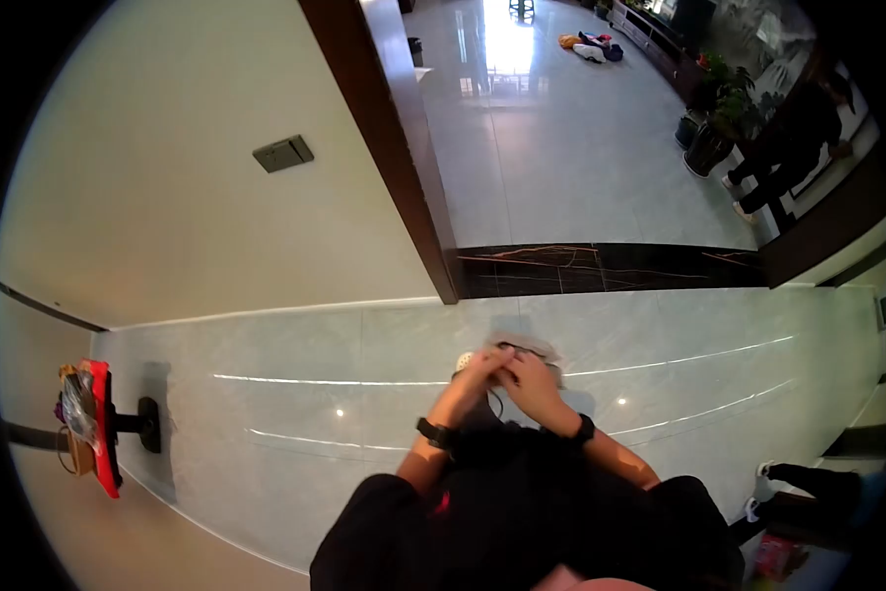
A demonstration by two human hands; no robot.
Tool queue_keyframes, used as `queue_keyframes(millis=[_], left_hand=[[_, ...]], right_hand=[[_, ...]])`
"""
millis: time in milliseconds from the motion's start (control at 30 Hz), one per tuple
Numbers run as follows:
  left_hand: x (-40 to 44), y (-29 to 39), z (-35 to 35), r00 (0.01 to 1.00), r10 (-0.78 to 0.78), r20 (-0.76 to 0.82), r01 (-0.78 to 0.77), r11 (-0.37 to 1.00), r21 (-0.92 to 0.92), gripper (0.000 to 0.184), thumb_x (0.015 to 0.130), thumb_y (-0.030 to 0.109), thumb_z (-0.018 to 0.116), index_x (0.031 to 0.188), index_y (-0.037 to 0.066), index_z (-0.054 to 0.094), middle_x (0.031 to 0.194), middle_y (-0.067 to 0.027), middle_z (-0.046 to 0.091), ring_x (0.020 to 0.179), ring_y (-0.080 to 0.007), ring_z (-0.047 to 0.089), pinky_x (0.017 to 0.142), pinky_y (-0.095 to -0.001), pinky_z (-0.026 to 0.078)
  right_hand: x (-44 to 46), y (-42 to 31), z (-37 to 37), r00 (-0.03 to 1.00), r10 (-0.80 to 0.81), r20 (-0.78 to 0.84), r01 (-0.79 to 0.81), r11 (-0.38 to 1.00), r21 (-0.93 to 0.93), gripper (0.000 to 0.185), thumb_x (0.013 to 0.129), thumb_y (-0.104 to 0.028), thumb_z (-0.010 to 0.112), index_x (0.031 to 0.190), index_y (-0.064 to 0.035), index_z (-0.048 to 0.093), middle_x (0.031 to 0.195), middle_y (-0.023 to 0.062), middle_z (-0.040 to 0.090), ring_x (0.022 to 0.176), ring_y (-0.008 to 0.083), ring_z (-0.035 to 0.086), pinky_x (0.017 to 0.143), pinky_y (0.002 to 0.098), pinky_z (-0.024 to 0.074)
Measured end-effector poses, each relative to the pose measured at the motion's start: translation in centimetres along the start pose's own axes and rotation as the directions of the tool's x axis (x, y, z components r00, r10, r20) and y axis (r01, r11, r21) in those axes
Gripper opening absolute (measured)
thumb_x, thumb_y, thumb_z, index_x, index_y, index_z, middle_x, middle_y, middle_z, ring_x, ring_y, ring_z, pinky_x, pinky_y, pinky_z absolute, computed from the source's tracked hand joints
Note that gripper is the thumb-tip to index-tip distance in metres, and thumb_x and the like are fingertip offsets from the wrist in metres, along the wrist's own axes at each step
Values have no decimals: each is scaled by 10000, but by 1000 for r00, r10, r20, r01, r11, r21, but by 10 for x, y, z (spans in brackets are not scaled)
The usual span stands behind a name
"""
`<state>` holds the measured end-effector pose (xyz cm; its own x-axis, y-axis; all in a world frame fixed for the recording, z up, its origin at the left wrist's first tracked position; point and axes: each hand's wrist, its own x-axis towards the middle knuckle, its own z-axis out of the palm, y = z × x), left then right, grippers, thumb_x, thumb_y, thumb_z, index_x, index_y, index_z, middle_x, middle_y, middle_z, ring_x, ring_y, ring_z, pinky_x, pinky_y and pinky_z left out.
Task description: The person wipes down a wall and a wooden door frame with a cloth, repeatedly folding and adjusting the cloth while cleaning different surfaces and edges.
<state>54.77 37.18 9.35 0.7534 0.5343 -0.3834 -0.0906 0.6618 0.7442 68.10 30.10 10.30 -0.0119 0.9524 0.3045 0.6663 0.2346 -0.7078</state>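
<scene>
Two hands, left hand and right hand, touch above glossy floor tiles; grip on the greyish item at their far side: cannot tell. Ahead, dark stone threshold, then bright tiled room with plants. Cream wall at left.

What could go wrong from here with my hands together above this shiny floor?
Your left hand and right hand partly hide the pale item behind them; if it's held, which I can't tell, it might slip. The glossy floor could be slick underfoot. Walking ahead, you might trip on the cloth-like pile in the far room.
</scene>
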Motion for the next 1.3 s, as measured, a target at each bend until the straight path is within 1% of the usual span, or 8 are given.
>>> queue_keyframes(millis=[267, 467, 533, 733, 867, 1033, 1233, 1300], left_hand=[[39, 130, -89, 818, 436, -376, -194, 824, 532, 440, 884, 433, 594, 1017, 14, 590, 720, -24, 563, 678, -110, 508, 635, -280, 432], [58, 206, -174, 485, 701, -523, -247, 683, 687, 522, 962, 460, 421, 932, -25, 610, 726, -53, 577, 667, -132, 469, 620, -288, 421], [55, 248, -155, 442, 663, -604, -765, 631, 133, 580, 962, 488, 392, 1105, -48, 559, 958, -100, 616, 806, -151, 536, 727, -280, 451], [109, 302, -130, 47, 969, -241, -856, 164, 491, 601, 953, 471, 411, 1231, -60, 453, 1123, -147, 572, 915, -209, 573, 824, -337, 454], [172, 318, -139, 202, 967, 153, -590, -5, 807, 324, 885, 324, 553, 930, 13, 631, 900, -139, 624, 849, -329, 566, 782, -421, 447], [193, 288, -144, 46, 955, 292, -392, -251, 885, 181, 839, 222, 594, 856, 56, 662, 895, -135, 638, 840, -336, 587, 781, -439, 454], [221, 212, -173, 747, 665, 20, -53, 30, 998, 253, 846, 178, 571, 1053, 48, 636, 1031, -117, 635, 919, -336, 591, 789, -435, 460], [241, 149, -221, 621, 703, 346, -264, -229, 937, 267, 840, 196, 569, 1067, 68, 626, 1026, -121, 632, 920, -339, 588, 767, -438, 452]], right_hand=[[170, 3, -20, 839, 98, 535, -404, 772, 491, 335, 882, -152, 606, 1211, -92, 598, 880, 0, 623, 757, 74, 519, 707, 218, 441], [285, 12, -49, 935, 355, -25, -103, 339, 935, 315, 922, -117, 522, 1209, 10, 538, 1081, 71, 614, 1000, 130, 568, 894, 274, 448], [326, -13, -60, 891, 329, -313, 175, 386, 906, 399, 928, -122, 515, 1296, 22, 457, 1173, 89, 571, 1063, 143, 540, 935, 298, 429], [431, -34, -39, 791, -460, -402, 510, 860, 19, 769, 884, -43, 531, 1470, -46, 33, 1466, 185, 240, 1335, 255, 283, 1086, 379, 240], [460, 20, 28, 561, -603, -568, 492, 794, -358, 822, 838, -147, 602, 1456, -6, 80, 1405, 263, 290, 1271, 415, 328, 1068, 457, 240], [433, 87, 67, 802, -384, -458, 470, 879, 86, 761, 826, -143, 507, 1438, 19, 85, 1368, 303, 298, 1226, 482, 324, 1041, 478, 264], [363, 155, 122, 938, 101, -333, 104, 832, 545, 489, 897, -182, 471, 1340, 12, 402, 1229, 229, 522, 1128, 357, 512, 963, 373, 386], [314, 196, 137, 958, 268, -100, -232, 932, 278, 461, 893, -193, 516, 1316, -25, 440, 1123, 216, 590, 986, 346, 589, 850, 362, 461]])
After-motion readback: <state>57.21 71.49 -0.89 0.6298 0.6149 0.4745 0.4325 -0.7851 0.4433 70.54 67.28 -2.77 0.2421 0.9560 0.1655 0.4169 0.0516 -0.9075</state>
